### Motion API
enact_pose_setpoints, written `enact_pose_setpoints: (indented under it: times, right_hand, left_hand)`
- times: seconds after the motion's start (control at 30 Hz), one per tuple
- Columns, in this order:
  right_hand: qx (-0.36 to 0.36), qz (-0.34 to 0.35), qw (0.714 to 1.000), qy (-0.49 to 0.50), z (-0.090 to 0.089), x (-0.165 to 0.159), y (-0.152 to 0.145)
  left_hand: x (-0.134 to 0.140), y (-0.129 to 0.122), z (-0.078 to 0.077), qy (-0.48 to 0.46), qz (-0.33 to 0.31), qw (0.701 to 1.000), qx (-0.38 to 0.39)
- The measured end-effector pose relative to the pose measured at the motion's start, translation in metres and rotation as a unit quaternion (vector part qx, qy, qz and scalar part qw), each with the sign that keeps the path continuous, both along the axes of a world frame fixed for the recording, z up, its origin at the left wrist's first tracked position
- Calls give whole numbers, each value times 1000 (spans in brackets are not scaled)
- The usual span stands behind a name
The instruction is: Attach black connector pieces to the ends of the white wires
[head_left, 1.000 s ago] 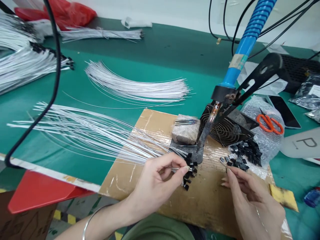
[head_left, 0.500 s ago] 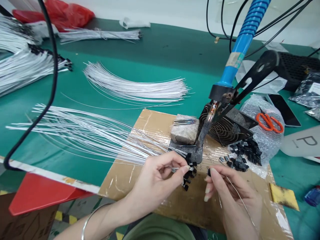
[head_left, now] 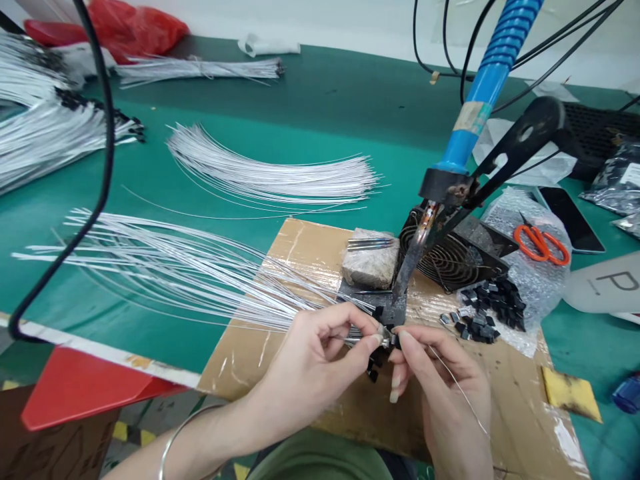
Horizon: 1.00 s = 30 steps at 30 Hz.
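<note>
My left hand (head_left: 320, 363) is closed in a pinch on a white wire at its bare, silvery end. Between the thumb and finger of my right hand (head_left: 445, 380) is a small black connector (head_left: 395, 341), brought up against that end. Whether the two touch is hard to make out. A thin silvery wire strand (head_left: 457, 385), like solder, also passes through my right hand. Loose white wires (head_left: 200, 280) run from the left to beneath my left hand. Black pieces (head_left: 371, 375) at their ends are partly hidden under my fingers.
A blue-sleeved soldering iron (head_left: 480, 93) slants down beside a wrapped block (head_left: 371, 259) on cardboard (head_left: 280, 267). A black fan (head_left: 445, 260), loose black connectors (head_left: 493, 300), orange scissors (head_left: 540, 243) and a yellow sponge (head_left: 571, 395) lie right. Another wire bundle (head_left: 275, 173) lies behind.
My right hand has moved left with the black connector, up to the wire end in my left hand. The left hand has stayed nearly in place.
</note>
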State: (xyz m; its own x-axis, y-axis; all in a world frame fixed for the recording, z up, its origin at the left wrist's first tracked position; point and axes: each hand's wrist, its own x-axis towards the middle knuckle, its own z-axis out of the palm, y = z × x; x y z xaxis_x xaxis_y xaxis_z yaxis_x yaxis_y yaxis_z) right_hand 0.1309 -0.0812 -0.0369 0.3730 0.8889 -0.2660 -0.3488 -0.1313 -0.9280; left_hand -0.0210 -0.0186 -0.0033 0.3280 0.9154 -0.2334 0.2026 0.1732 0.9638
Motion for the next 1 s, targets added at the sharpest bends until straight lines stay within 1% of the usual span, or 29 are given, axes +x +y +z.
enact_pose_setpoints:
  times: [0.17, 0.23, 0.43, 0.57, 0.73, 0.8, 0.83, 0.9, 1.0]
  right_hand:
    - [12, 41, 999, 6, -3, 2, 1]
    - [8, 46, 999, 16, -2, 2, 0]
    - [-64, 14, 996, 65, 11, -5, -1]
    - [-69, 16, 995, 73, 15, -6, -1]
    - [-78, 8, 994, 78, 14, -7, -1]
    - [-77, 4, 996, 55, 12, -8, -2]
    - [-75, -3, 997, 28, 10, -8, -3]
    - [-59, -24, 996, -56, 7, -9, -6]
    - [0, -47, 983, -175, 3, -9, -9]
  left_hand:
    - [1, 2, 5, -19, -24, 999, -24]
    - [2, 3, 6, -27, -26, 999, -30]
    - [3, 4, 4, -49, -21, 998, -45]
    - [3, 3, 2, -63, -18, 997, -46]
    - [3, 2, 3, -69, -21, 996, -46]
    - [4, 2, 3, -69, -21, 996, -47]
    - [4, 3, 2, -66, -21, 997, -47]
    - [5, 3, 1, -56, -15, 997, -42]
    - [6, 4, 0, -37, -8, 999, -33]
